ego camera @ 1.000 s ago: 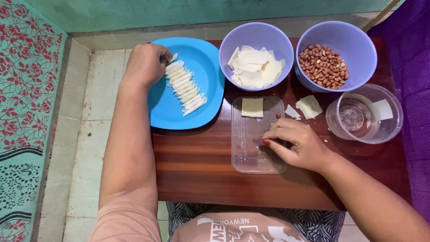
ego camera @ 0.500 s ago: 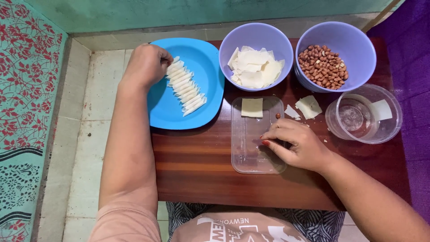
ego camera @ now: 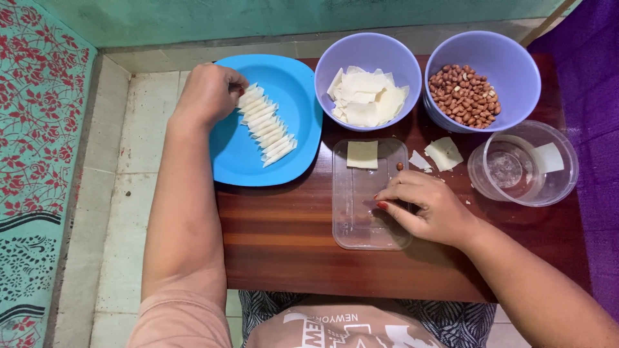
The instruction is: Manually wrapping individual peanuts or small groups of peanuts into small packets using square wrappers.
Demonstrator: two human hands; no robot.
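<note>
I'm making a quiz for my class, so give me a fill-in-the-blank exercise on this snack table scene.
1. The left hand rests on the ____ plate beside the rolled wrappers.
2. The right-hand purple bowl holds ____.
3. The right hand rests on the clear ____.

Missing words: blue; peanuts; tray

Fingertips of both hands [ego camera: 206, 96] hidden
</note>
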